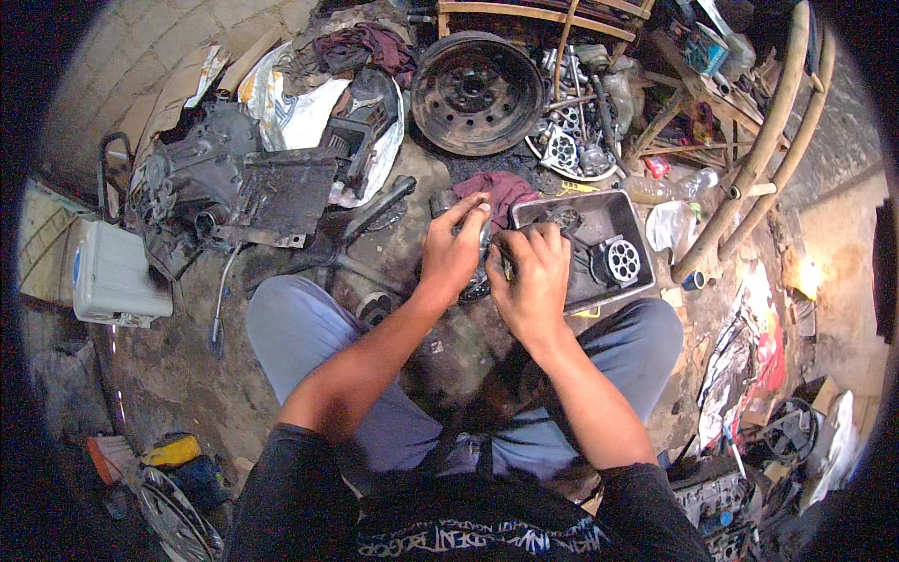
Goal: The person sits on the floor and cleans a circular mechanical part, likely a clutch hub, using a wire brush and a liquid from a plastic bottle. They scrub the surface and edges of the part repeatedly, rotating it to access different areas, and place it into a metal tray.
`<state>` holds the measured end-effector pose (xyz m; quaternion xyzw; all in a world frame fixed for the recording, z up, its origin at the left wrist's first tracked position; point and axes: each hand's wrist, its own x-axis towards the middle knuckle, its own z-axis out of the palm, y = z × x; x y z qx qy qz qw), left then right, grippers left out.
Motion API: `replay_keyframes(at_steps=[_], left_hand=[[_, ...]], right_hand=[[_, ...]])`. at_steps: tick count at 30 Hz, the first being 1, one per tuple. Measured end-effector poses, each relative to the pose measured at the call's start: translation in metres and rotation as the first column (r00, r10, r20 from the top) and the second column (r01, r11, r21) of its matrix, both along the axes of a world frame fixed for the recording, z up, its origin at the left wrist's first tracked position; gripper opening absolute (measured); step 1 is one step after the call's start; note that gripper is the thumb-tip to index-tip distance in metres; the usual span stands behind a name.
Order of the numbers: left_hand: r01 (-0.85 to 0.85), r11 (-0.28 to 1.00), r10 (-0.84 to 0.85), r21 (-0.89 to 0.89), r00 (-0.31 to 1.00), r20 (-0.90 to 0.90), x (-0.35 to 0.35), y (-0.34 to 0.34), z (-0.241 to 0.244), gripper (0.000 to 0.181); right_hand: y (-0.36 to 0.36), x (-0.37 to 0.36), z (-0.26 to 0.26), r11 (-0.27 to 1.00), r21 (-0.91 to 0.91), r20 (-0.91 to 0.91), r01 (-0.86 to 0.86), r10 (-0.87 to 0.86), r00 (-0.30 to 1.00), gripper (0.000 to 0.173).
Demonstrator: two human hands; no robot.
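Observation:
My left hand (453, 249) holds a greyish metal part (484, 242), mostly hidden behind its fingers. Close by on the right, my right hand (534, 284) has its thumb and fingers curled together around a small dark piece (507, 267), too covered to identify. Beyond both hands lies a crumpled maroon rag (495, 191). A dark rectangular tray (642, 232), partly behind my right hand, contains a round machine part with a holed light metal face (623, 261). Another round metal part (565, 218) sits at the tray's far side.
A steel wheel rim (477, 95) lies ahead, beside a pan (576, 172) heaped with metal parts. At left are a greasy gearbox-like housing (189, 151), a four-way lug wrench (337, 256) and a grey plastic case (116, 274). Wooden poles (755, 161) lean at right near a plastic bottle (671, 186).

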<state>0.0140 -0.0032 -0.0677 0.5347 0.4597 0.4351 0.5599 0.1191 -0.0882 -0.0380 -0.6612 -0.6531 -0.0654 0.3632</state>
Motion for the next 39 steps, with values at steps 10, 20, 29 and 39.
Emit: replay_keyframes(at_steps=[10, 20, 29, 39], left_hand=[[-0.001, 1.0, 0.002, -0.027, 0.999, 0.039, 0.003, 0.001, -0.002, 0.036], [0.009, 1.0, -0.009, -0.024, 1.0, 0.008, 0.002, 0.002, -0.002, 0.038], [0.036, 0.999, -0.033, -0.034, 0.996, 0.08, 0.001, 0.007, -0.01, 0.039], [0.088, 0.989, -0.069, -0.122, 0.987, 0.148, 0.001, 0.006, -0.003, 0.038]], right_hand=[[-0.001, -0.001, -0.001, 1.0, -0.009, -0.003, 0.026, -0.026, 1.0, 0.021], [-0.002, -0.002, 0.0, 1.0, 0.005, -0.01, 0.016, -0.016, 1.0, 0.02], [0.001, -0.004, -0.003, 0.999, 0.02, -0.002, 0.048, -0.048, 0.999, 0.019], [0.009, 0.008, -0.004, 0.989, 0.012, -0.023, 0.144, -0.144, 0.989, 0.017]])
